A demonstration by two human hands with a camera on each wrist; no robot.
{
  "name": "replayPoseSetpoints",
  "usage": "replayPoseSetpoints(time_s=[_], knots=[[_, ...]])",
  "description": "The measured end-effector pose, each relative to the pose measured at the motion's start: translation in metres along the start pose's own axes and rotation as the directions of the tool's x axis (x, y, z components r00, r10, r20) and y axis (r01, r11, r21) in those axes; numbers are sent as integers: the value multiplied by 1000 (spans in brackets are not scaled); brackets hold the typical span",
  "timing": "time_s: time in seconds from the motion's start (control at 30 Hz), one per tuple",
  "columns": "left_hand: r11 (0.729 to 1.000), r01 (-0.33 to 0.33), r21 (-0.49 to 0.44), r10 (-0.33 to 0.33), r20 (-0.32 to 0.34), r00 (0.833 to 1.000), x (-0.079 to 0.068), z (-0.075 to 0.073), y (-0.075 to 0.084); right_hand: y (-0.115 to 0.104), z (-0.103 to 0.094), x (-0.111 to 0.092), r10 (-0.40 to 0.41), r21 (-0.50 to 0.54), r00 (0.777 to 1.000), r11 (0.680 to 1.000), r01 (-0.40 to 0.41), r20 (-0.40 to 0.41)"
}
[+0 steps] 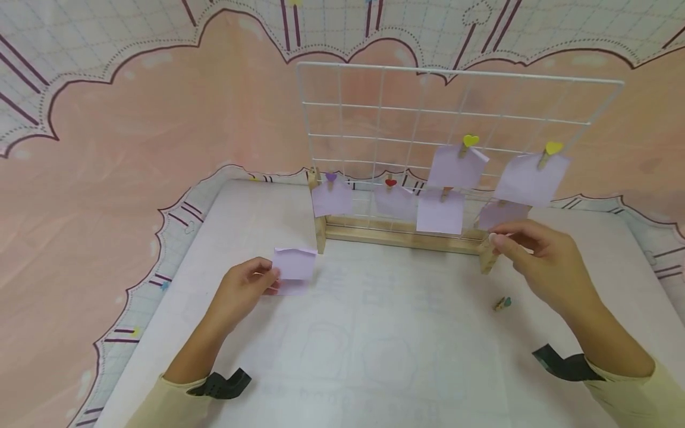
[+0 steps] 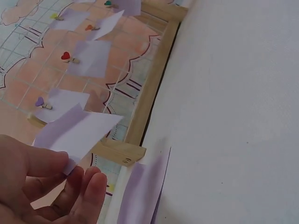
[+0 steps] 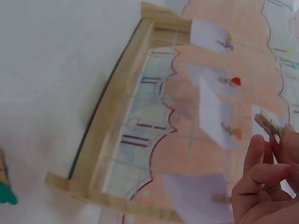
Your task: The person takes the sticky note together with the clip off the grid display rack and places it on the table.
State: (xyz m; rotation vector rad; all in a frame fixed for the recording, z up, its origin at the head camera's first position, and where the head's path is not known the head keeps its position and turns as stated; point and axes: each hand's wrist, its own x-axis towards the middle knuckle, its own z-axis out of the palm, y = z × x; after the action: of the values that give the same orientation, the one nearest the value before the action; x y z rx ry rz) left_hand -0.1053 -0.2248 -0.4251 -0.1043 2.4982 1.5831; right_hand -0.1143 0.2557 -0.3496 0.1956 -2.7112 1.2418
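Observation:
My left hand (image 1: 248, 284) pinches a light purple paper note (image 1: 294, 263) by its edge, thumb on top. Below it, a second purple note (image 2: 142, 196) lies on the white table. My right hand (image 1: 546, 261) holds a small wooden clothespin (image 3: 267, 125) between thumb and fingertips, in front of the right foot of a white wire grid rack (image 1: 460, 76) on a wooden base (image 1: 401, 238). Several purple notes hang from the grid on heart clothespins, among them one with a red heart (image 1: 391, 182) and one with a yellow heart (image 1: 553, 147).
A loose clothespin with a teal heart (image 1: 502, 304) lies on the white tabletop (image 1: 374, 356), in front of the rack's right end. Behind the rack hangs a peach patterned cloth (image 1: 187, 131). Black straps (image 1: 567, 364) are at both sleeve cuffs.

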Motion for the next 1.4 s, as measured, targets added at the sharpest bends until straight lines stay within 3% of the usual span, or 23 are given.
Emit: replayPoseSetpoints(time_s=[0.23,0.4,0.57,0.83,1.2,1.3,1.4], knots=[[994,60,89,-60,-12,998,-3,-2,-8,31,-8,-10,100,-39,993,994,-98,68],[979,89,185,-88,-15,996,-5,-4,-17,53,-11,-18,207,-50,970,978,-203,127],[963,114,245,-115,-10,993,-7,-6,-23,73,-13,-22,257,-29,951,966,-256,174],[958,146,247,-152,5,988,-6,-8,-28,98,-13,-25,263,35,936,960,-278,234],[955,157,251,-163,5,987,-5,-9,-32,118,-3,-27,330,-125,895,944,-306,299],[957,155,244,-161,5,987,-5,-8,-32,121,1,-28,319,-162,896,946,-281,308],[959,156,237,-162,6,987,-4,-8,-31,123,4,-28,283,-197,912,953,-231,297]])
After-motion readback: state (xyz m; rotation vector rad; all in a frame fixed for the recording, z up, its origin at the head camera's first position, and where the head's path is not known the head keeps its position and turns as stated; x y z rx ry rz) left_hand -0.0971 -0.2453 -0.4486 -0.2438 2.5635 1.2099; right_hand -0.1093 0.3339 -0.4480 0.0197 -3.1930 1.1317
